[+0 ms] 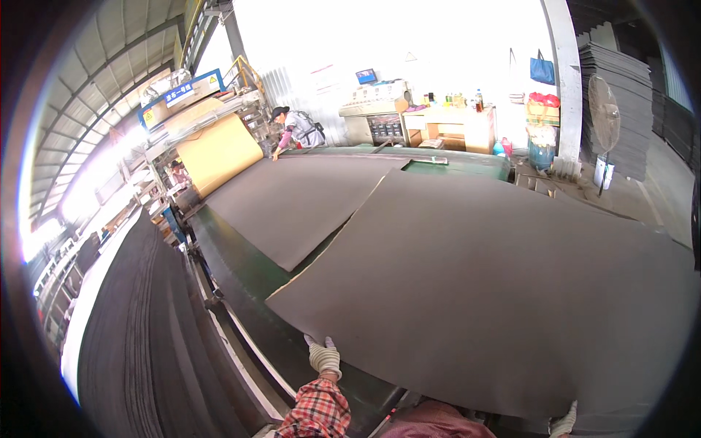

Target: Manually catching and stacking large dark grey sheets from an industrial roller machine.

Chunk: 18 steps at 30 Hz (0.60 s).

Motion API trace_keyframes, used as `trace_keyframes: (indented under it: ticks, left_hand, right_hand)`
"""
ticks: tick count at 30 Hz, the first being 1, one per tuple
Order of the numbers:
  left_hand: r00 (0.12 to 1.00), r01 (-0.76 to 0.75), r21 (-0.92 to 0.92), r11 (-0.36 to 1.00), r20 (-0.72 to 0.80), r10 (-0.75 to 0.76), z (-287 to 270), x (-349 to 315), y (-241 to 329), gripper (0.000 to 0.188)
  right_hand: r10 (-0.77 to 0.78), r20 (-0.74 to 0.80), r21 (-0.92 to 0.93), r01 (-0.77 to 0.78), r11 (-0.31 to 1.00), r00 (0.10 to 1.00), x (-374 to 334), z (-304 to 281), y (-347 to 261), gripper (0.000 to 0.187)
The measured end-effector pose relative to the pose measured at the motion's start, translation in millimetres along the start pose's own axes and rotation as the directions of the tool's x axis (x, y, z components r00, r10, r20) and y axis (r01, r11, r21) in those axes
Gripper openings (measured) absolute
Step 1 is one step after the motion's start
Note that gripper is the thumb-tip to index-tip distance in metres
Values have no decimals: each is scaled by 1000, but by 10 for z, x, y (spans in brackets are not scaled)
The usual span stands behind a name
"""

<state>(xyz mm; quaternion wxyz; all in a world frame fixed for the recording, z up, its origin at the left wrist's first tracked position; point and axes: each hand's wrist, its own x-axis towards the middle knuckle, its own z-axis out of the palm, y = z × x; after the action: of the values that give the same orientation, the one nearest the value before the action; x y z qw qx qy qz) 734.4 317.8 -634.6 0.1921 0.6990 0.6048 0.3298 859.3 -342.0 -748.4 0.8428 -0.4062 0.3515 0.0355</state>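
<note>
A large dark grey sheet [475, 277] spreads in front of me, over a green conveyor belt [237, 255]. My left hand [323, 355], in a pale striped work glove, grips the sheet's near-left edge, with some fingers hidden by the sheet. At the near edge on the right, my right hand [564, 422] wears a similar glove and holds the same sheet; only part of that hand shows. Farther ahead lies a second grey sheet [292, 201], separated from the first by a narrow gap that widens toward the left.
A tall stack of dark sheets [146, 328] stands at my left, beside the metal rail. At the far end, a co-worker [298, 130] leans over the belt by a machine with a yellow sheet [219, 150]. A pedestal fan [603, 117] and more stacked sheets [624, 102] are at right.
</note>
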Motion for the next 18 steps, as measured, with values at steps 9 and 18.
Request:
trace_keyframes:
  ticks: [9, 18]
  left_hand:
    - [999, 22, -50, 998, 27, -20, 35, -16, 51, 68]
    - [848, 494, -756, 430, 528, -47, 364, -407, 167, 51]
  right_hand:
    - [40, 386, 124, -94, 988, 922, 714, -643, 221, 59]
    - [-239, 312, 33, 241, 970, 919, -686, 685, -652, 46]
